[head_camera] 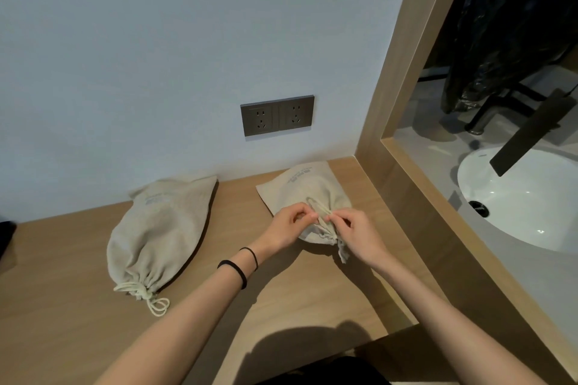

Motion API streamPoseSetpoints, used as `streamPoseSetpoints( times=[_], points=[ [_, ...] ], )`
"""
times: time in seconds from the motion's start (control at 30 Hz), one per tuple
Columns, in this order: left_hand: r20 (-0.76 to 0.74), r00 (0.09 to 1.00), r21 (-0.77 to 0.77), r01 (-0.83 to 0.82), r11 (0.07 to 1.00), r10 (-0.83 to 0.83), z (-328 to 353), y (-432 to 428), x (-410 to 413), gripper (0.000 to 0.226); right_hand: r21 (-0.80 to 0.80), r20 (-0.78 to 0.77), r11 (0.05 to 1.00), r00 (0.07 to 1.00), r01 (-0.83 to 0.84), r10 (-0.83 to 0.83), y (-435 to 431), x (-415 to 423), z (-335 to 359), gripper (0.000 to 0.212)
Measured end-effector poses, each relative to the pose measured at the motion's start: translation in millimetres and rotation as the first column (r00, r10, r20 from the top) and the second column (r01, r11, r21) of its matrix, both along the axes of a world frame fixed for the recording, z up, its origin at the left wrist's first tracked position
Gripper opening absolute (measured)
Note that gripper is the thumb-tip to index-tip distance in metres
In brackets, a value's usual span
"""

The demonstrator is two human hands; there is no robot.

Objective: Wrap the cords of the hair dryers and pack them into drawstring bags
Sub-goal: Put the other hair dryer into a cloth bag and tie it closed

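Beige linen-like cloth makes up both drawstring pouches lying on the pale wooden bench [281,300]. One plump beige drawstring bag [156,228] is seen at about nine o'clock from the hands, its neck gathered shut and its cream cord [147,295] knotted and trailing toward the viewer; it appears finished and was probably set aside to keep the working area free. A second beige drawstring bag [305,194] lies at the centre, bottom toward the wall at twelve o'clock, neck turned toward the person so the cord can be reached. Its off-white drawstring [319,208] is pinched by the left hand [289,225] on one side and by the right hand [356,233] on the other, fingers narrowed on the cord just above the bunched neck, apparently to tie or tighten it. No hair dryer is visible; both are judged to be inside the bags. Grey printed lettering is carried on each bag near its bottom edge, but it is too blurred to be read. A dark grey double wall socket [277,115] sits at twelve o'clock, unused.
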State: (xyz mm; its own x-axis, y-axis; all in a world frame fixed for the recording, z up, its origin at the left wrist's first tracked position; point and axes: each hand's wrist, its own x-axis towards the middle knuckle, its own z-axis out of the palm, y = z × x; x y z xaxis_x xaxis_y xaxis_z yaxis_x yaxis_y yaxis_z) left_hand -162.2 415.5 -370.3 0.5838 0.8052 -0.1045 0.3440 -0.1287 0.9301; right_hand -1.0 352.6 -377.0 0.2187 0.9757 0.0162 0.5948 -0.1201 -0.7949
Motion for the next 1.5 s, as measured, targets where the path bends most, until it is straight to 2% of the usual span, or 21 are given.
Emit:
streamPoseSetpoints(
  times=[0.1,0.2,0.3,0.37,0.47,0.57,0.63,0.77,0.83,0.93,1.03,1.1,1.2,1.3,1.4,1.5],
  points=[
    [-0.153,0.983,0.213,0.131,0.968,-0.099,3,9,-7,0.016,-0.075,0.222,0.989,0.965,-0.129,0.143,0,0,0,0.028],
    [-0.225,0.965,0.284,0.195,0.939,-0.132,5,14,-4,0.014,-0.164,0.325,0.959,0.906,-0.229,0.272,0,-6,-3,0.028],
    [-0.269,0.952,0.328,0.232,0.916,-0.145,3,18,3,0.014,-0.164,0.274,0.945,0.908,-0.282,0.318,-3,-9,-4,0.022],
    [-0.24,0.961,0.323,0.215,0.922,-0.141,2,18,5,0.012,-0.124,0.216,0.963,0.941,-0.24,0.262,-5,-7,-2,0.027],
    [-0.208,0.967,0.179,0.188,0.966,-0.149,3,9,7,0.011,-0.11,0.144,0.975,0.967,-0.193,0.208,-4,-3,5,0.034],
    [-0.342,0.919,0.079,0.235,0.969,-0.195,-2,0,6,0.023,-0.12,0.129,0.973,0.969,-0.196,0.211,-4,2,7,0.038],
    [-0.4,0.897,0.124,0.255,0.959,-0.187,-6,-4,4,0.025,-0.133,0.067,0.978,0.983,-0.162,0.172,-4,7,4,0.039],
    [-0.337,0.938,0.257,0.172,0.951,-0.079,-1,-2,1,0.032,-0.178,-0.17,0.984,0.985,-0.027,-0.003,-3,16,4,0.032],
    [-0.393,0.915,0.311,0.225,0.923,-0.091,4,0,-1,0.032,-0.255,-0.363,0.967,0.928,-0.014,-0.082,-3,18,8,0.025],
    [-0.401,0.898,0.3,0.316,0.9,-0.182,8,3,-7,0.03,-0.377,-0.668,0.923,0.713,-0.076,-0.214,-4,21,14,0.02],
    [-0.344,0.874,0.111,0.4,0.91,-0.342,11,2,-10,0.028,-0.452,-0.788,0.887,0.506,-0.09,-0.35,-1,23,17,0.015],
    [-0.338,0.845,0.002,0.441,0.898,-0.414,10,-1,-12,0.028,-0.476,-0.795,0.875,0.469,-0.09,-0.384,0,23,16,0.011],
    [-0.322,0.831,-0.103,0.445,0.89,-0.453,2,-4,-14,0.031,-0.448,-0.762,0.89,0.555,-0.078,-0.335,-1,20,16,0.015],
    [-0.38,0.829,-0.108,0.401,0.91,-0.411,-5,-4,-14,0.036,-0.33,-0.623,0.943,0.758,-0.033,-0.192,-4,15,15,0.02],
    [-0.439,0.876,0.125,0.28,0.952,-0.199,2,2,-7,0.042,-0.176,-0.376,0.984,0.925,-0.012,-0.056,-3,18,15,0.015],
    [-0.313,0.95,0.327,0.122,0.937,-0.014,6,14,2,0.034,-0.116,-0.195,0.993,0.981,-0.002,-0.021,1,25,14,0.019]
  ],
)
